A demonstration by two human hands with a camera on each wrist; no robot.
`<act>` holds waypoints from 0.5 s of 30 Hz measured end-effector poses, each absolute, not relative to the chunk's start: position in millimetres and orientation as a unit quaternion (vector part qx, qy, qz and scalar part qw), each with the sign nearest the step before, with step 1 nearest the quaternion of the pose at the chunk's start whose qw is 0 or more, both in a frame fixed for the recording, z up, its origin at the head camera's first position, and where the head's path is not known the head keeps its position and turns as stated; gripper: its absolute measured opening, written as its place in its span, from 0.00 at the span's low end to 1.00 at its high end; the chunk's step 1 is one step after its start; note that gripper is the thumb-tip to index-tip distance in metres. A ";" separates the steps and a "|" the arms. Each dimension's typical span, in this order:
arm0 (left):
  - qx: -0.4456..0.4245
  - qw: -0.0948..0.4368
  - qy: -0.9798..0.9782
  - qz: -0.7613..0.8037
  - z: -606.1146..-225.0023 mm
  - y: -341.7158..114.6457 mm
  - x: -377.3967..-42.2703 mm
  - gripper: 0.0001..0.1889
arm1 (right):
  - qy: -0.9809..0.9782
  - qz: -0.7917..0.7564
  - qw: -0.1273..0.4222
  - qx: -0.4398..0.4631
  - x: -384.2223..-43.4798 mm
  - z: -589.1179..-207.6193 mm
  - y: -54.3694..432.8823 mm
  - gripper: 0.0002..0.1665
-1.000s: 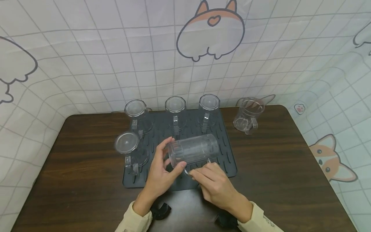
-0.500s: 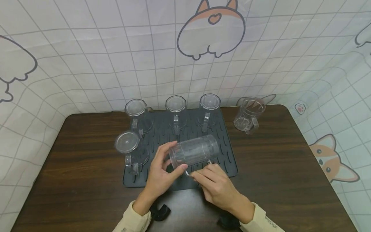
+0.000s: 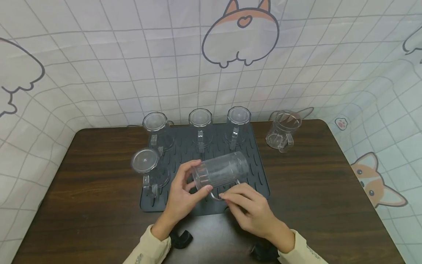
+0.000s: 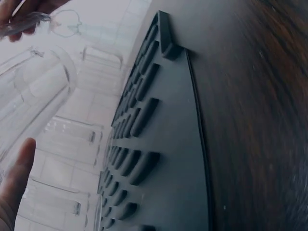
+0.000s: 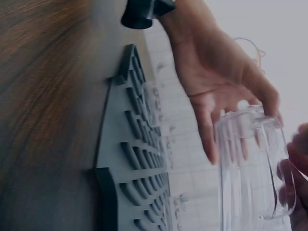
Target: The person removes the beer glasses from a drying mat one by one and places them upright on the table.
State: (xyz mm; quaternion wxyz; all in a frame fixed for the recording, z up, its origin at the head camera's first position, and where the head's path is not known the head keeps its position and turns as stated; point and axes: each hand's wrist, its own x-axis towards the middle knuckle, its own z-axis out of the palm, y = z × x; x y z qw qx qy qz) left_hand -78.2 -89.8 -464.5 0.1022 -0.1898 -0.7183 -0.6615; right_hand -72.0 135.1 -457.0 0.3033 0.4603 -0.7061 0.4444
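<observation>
1. Apparently done: four mugs stand upside down on the dark mat.
2. In progress: the held mug lies sideways above the mat; the left grip clasps its mouth end, the right grip pinches its handle.
3. Seemingly left: this one, plus perhaps the upright mug on the surface, right of the mat.

We list one table: dark brown, wood-grained, far corners rounded. Directly upon it we enter:
– one mat, dark grey, raised ridges, reaching from the middle to the twelve o'clock edge;
– one mug, clear, standing at two o'clock, apart from the first item, handle towards five.
</observation>
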 end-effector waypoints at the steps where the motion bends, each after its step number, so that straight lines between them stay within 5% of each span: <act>1: -0.188 0.099 -0.716 -0.665 -465.1 -90.4 -79.7 0.37 | -0.701 0.461 0.308 0.448 -73.3 -456.8 136.0 0.10; 6: -0.184 0.090 -0.708 -0.676 -467.7 -92.4 -86.8 0.37 | -0.693 0.548 0.310 0.351 -77.2 -458.8 141.5 0.07; 10: -0.185 0.090 -0.705 -0.679 -468.1 -92.1 -90.6 0.36 | -0.684 0.645 0.242 0.239 -74.0 -462.6 145.4 0.11; 15: -0.182 0.090 -0.703 -0.682 -468.7 -91.3 -93.0 0.36 | -0.664 0.733 0.132 0.076 -73.5 -463.1 146.3 0.03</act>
